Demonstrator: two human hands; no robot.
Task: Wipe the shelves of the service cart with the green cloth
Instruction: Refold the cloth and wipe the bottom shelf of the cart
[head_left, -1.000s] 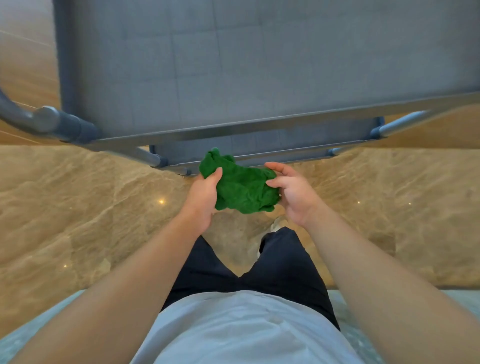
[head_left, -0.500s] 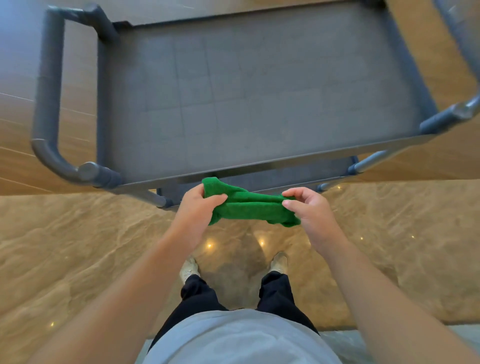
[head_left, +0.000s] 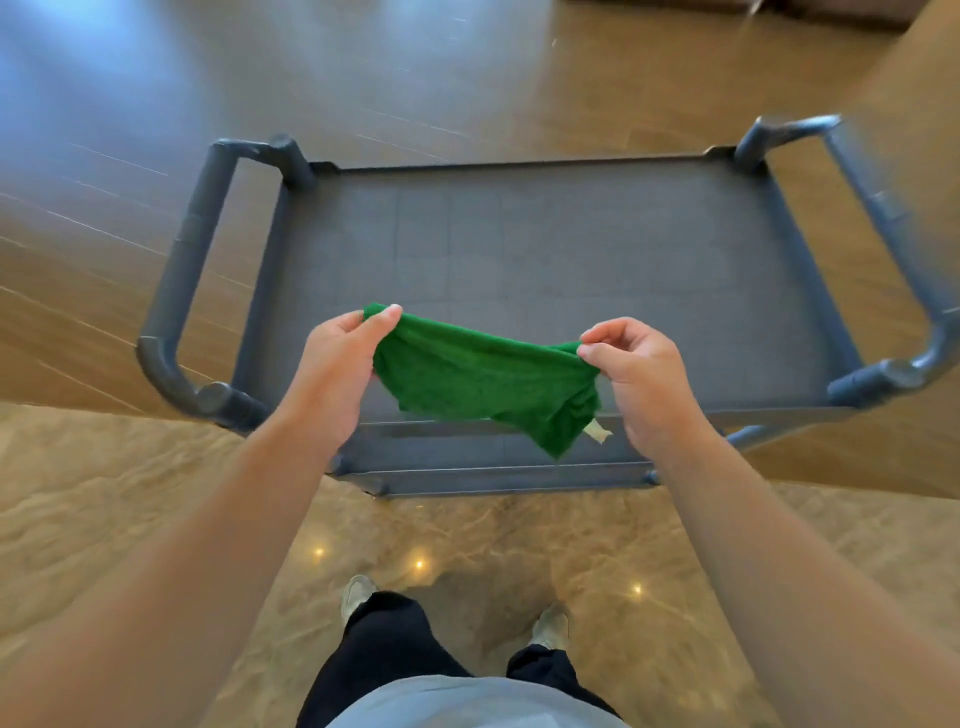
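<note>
Left hand (head_left: 337, 374) and right hand (head_left: 641, 382) pinch the green cloth (head_left: 483, 379) stretched between them. It hangs, apparently clear, over the service cart's (head_left: 545, 244) near edge.

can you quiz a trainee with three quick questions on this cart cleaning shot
1. True or false: the green cloth lies flat on the top shelf.
2. Which hand pinches the end of the cloth nearest the white tag? A) left hand B) right hand
3. Fill in: the cart has a tubular ____ at each end.

Key
1. False: the left hand and right hand hold it stretched in the air above the shelf.
2. B
3. handle
</note>
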